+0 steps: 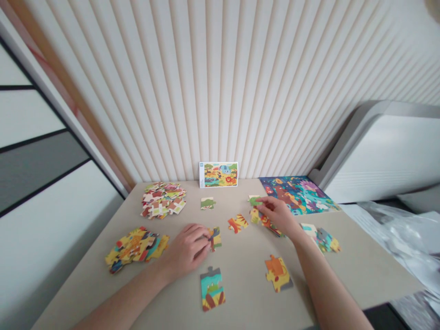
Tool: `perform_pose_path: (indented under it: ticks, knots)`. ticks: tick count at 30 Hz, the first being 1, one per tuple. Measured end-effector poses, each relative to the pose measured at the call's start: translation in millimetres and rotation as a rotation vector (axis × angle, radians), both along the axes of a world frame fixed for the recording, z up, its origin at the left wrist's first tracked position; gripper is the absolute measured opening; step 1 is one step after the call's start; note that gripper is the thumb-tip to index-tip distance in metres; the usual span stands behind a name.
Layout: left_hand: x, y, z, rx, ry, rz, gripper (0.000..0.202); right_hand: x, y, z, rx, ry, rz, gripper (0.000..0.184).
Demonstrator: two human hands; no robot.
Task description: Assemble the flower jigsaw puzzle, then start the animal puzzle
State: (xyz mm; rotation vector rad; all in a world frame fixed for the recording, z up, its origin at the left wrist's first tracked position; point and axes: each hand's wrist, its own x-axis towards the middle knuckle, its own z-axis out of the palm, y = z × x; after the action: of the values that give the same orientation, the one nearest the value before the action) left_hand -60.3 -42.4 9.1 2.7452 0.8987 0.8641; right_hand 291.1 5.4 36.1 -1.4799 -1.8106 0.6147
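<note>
My left hand (190, 247) rests on the table with its fingers curled together at the left edge of a blue, yellow and brown puzzle piece (216, 237). Farther right, my right hand (277, 213) pinches a green and white puzzle piece (254, 199) at its right side. Beneath that hand lies a cluster of colourful pieces (255, 216), partly hidden by the fingers. An orange striped piece (237, 223) sits between the hands. Closer to me are a piece with a green frog-like figure (212, 288) and an orange and yellow piece (277, 273). A green-topped piece (207, 203) lies farther back.
A picture card (220, 175) leans upright against the ribbed wall (213, 82). Piles of red-white pieces (163, 200) and yellow pieces (134, 247) lie on the left. At right are a dark blue assembled picture (299, 195), more loose pieces (326, 240) and clear plastic wrap (395, 229).
</note>
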Motion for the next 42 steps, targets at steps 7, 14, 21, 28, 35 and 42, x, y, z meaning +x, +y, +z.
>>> perform_pose_path:
  ticks: [7, 14, 21, 28, 35, 42]
  knots:
    - [-1, 1, 7.4, -0.051, 0.137, -0.035, 0.039, -47, -17, -6.1, 0.07, -0.13, 0.381, 0.034]
    - [-2, 2, 7.2, -0.043, 0.236, -0.15, 0.048, -41, -15, -17.8, 0.065, -0.359, 0.422, 0.045]
    - [0, 0, 9.7, -0.071, 0.145, -0.024, 0.03, -39, -18, -8.4, 0.073, -0.468, 0.286, 0.045]
    - [-1, 1, 7.0, -0.077, 0.142, 0.02, 0.031, -40, -20, -1.6, 0.118, -0.454, 0.329, 0.041]
    - [-2, 2, 3.6, -0.074, 0.135, 0.001, 0.036, -49, -23, -5.4, 0.152, -0.452, 0.425, 0.036]
    - [-3, 2, 1.2, -0.108, 0.172, 0.011, 0.039, -46, -21, -6.3, 0.154, -0.525, 0.411, 0.032]
